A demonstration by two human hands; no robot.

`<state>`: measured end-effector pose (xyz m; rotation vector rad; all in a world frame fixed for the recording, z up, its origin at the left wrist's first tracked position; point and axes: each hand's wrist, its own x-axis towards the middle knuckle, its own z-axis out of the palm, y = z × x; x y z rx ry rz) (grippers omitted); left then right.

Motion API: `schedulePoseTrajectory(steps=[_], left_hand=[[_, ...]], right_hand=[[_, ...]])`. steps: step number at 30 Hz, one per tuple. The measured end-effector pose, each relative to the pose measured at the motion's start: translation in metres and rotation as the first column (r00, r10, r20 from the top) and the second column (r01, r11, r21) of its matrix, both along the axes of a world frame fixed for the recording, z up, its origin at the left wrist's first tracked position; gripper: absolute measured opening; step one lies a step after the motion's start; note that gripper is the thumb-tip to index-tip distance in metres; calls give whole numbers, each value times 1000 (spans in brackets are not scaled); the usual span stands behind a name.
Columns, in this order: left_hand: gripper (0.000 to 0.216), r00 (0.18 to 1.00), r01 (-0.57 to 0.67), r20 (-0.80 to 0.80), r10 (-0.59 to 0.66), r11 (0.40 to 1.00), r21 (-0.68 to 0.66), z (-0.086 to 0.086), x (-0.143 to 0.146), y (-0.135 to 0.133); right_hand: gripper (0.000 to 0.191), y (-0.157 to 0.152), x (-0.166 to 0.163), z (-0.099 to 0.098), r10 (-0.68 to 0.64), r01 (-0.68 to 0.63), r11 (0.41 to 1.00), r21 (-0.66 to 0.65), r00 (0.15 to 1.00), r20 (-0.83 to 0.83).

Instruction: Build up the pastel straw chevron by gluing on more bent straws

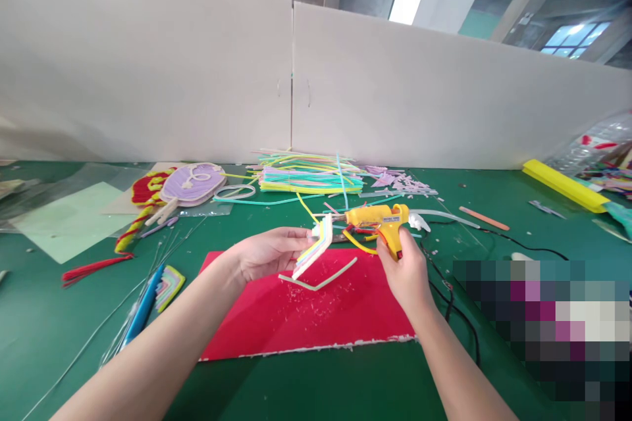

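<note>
My left hand (271,253) is closed on a bent striped strip of pastel pipe cleaners (316,248), white along its outer edge. My right hand (407,273) grips a yellow hot glue gun (372,216) by its handle. The gun's nozzle points left and reaches the upper end of the striped piece; whether it touches cannot be seen. Under both hands lies a red sheet (247,316), dotted with small white bits. A single pale pipe cleaner (316,287), bent into a wide V, rests on it.
Bundles of coloured pipe cleaners (311,179) lie at the back near a white partition (395,85). A purple fan-shaped craft (195,183) and a small rainbow piece (170,286) are on the left. Black cable (469,322) runs along the right; a yellow bar (565,185) lies farther back.
</note>
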<state>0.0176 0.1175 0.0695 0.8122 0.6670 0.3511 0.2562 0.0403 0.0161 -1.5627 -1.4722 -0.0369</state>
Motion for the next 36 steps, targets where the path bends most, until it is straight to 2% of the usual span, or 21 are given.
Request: schedulePoseTrajectory(steps=[18,25,29,32,36], left_hand=[[23,1000,15,-1,-15,1000,13,0,0,0],[27,999,27,-24,-26,999,31,-1,0,0],[26,993,49,-110,-30,984,171,1,0,0],[27,978,85,-206,-15,938,335,2,0,1],[27,956,174,-291,-34,865,470,3,-1,2]], right_hand=[[15,1,2,-4,-5,5,1000,2,1000,2],[12,2,3,-4,-57,56,998,11,997,47],[19,5,6,-8,-156,161,986,-36,982,103],[26,8,12,-17,-227,249,964,-97,955,192],[28,10,22,-30,-281,338,922,-188,920,274]])
